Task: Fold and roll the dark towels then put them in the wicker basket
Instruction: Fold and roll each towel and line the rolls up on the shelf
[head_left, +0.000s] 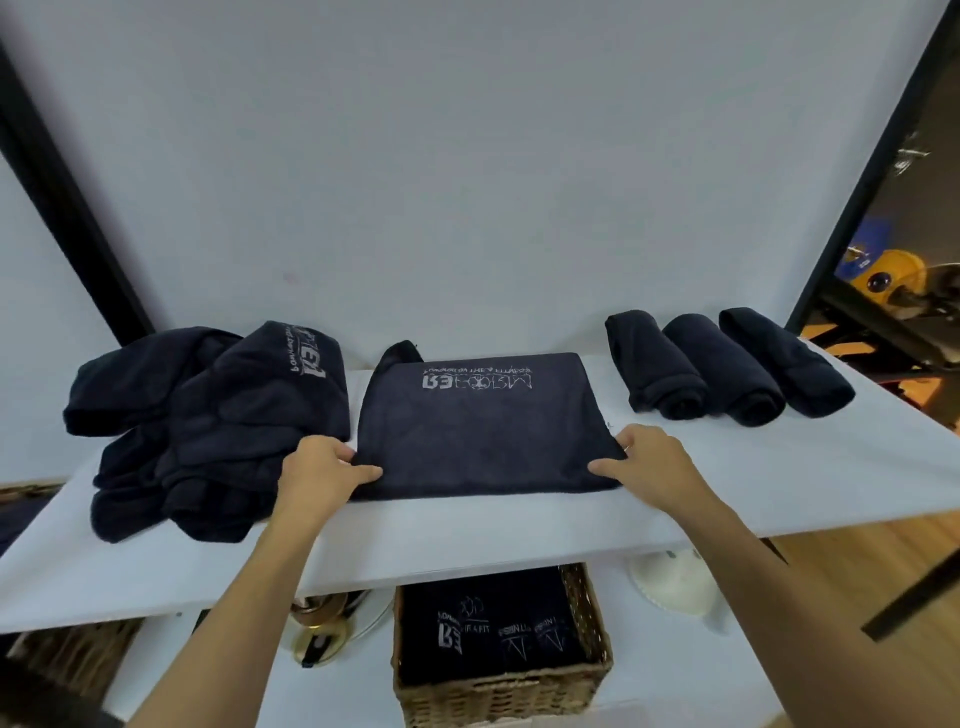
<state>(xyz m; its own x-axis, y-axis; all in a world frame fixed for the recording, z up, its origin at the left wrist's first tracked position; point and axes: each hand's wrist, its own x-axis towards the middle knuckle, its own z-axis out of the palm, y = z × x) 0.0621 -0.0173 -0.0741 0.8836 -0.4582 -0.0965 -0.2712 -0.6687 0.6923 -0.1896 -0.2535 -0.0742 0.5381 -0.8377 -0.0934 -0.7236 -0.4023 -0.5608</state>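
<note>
Two near corners of the folded towel (483, 431) were pinched in my left hand (322, 467) and right hand (644, 462), likely to square it for rolling.

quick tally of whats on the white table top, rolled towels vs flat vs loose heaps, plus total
rolled towels: 3
flat towel, corners pinched by left hand and right hand: 1
heap of loose towels: 1 (towels inside cannot be counted)
total: 5
</note>
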